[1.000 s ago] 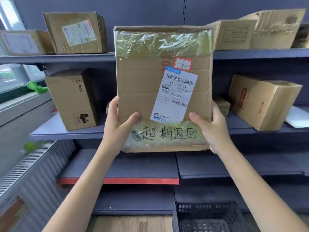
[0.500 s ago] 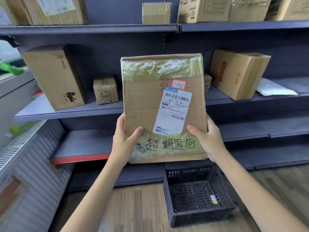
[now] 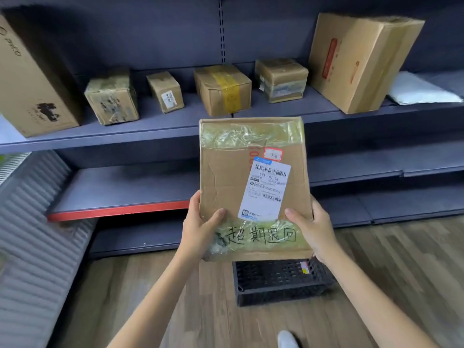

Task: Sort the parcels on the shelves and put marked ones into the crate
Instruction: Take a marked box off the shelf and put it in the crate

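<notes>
from the head view, our left hand (image 3: 200,228) and right hand (image 3: 311,229) grip the lower corners of the marked parcel (image 3: 233,187), thumbs curled over its front, held upright just above the black crate (image 3: 281,285) on the floor. we should, we judge, tip it flat, centre it over the crate's opening, and lower it evenly before we let go.
</notes>
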Tool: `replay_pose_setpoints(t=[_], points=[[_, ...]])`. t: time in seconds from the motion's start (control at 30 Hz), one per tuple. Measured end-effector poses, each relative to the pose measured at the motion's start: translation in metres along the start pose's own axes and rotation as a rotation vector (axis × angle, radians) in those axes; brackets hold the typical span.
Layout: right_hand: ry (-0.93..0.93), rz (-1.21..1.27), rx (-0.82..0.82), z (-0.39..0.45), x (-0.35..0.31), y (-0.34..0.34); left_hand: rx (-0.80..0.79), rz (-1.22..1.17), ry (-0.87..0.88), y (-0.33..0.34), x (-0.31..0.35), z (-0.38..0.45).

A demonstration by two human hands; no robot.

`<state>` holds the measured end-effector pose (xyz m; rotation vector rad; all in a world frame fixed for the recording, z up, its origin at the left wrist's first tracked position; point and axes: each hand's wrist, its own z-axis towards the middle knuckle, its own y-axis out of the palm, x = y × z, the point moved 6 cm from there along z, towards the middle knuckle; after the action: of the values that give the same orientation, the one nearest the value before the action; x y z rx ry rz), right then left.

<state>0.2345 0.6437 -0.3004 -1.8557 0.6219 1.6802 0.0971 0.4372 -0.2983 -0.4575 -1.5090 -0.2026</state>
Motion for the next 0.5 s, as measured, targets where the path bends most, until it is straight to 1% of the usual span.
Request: replay_pose_setpoints(t=[0.13,0.3,0.5], points=[[0.101,-0.023,-0.055,0.044,0.039,-0.035,0.058,0.008,-0.13,0.053,-0.035,0.016],[0.242,-0.073,-0.11,0.084,0.089,-0.068,0.083,0.045,-0.258,0.109,-0.074,0.03],[0.353,-0.101,-0.107,0.114,0.147,-0.083,0.078,0.137,-0.369,0.143,-0.123,0.045]])
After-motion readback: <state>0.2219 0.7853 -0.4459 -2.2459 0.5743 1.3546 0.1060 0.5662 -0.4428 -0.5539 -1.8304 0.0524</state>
